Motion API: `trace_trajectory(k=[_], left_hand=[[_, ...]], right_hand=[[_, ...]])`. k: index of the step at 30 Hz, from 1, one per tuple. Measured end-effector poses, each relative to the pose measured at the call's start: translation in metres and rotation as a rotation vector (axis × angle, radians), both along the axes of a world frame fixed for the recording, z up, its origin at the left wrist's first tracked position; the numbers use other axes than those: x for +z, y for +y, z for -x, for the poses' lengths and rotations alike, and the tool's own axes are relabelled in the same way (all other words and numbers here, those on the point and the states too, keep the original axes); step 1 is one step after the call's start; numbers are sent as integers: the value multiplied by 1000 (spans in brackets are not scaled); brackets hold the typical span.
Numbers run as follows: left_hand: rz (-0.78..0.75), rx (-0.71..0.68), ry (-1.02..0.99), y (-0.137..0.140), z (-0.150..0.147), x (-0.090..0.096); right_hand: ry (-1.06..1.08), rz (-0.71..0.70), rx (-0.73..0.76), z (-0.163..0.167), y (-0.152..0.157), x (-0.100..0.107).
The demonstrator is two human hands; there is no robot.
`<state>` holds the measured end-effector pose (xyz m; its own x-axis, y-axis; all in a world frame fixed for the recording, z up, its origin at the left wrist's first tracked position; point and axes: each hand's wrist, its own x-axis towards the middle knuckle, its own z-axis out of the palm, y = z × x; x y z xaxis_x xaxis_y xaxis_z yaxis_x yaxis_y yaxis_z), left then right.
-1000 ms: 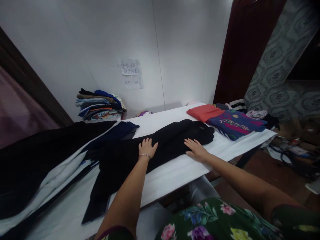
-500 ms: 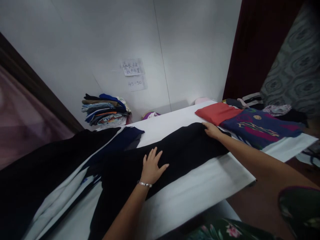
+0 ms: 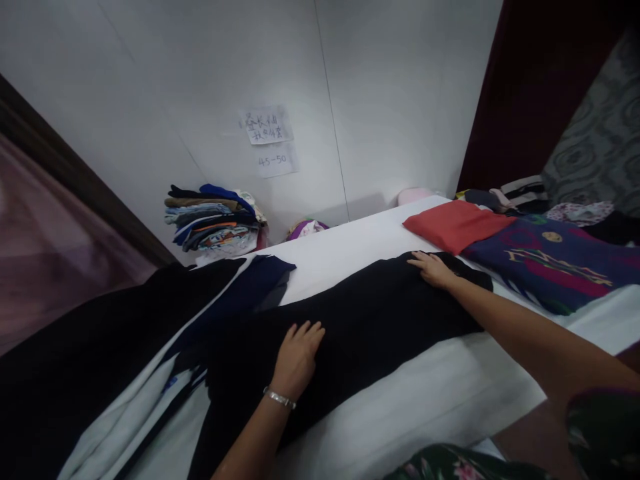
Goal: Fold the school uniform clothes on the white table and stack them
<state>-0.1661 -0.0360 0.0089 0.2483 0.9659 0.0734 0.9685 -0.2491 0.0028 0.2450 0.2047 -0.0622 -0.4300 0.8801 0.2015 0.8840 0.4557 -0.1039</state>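
Note:
A black garment is spread lengthwise over the white table; its exact kind does not show. My left hand, with a bracelet at the wrist, lies palm down on the garment's middle, fingers stretched out. Toward the garment's right end, my right hand rests on its far edge with the fingers extended and slightly apart. On the left, the black cloth runs against a navy garment and a white garment.
A stack of folded clothes stands at the back left, by the wall. To the right lie a folded red garment and a patterned navy garment. Handwritten paper notes hang on the wall. More black cloth covers the left side.
My right hand has moved from gripping the garment's far edge to lying flatter on it. My left hand's fingers have drawn closer together. The view has shifted slightly.

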Motion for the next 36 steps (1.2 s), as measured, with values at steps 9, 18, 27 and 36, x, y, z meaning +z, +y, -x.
trace_trajectory(k=[9, 18, 27, 36], left_hand=[[-79, 73, -7, -10, 7, -13], [-191, 39, 57, -27, 16, 11], [120, 85, -63, -38, 24, -8], [-41, 205, -218, 10, -19, 26]], right_hand=[[-20, -22, 4, -4, -1, -6], [-2, -31, -3, -6, -3, -7], [-13, 161, -45, -2, 9, 16], [202, 121, 125, 96, 12, 59]])
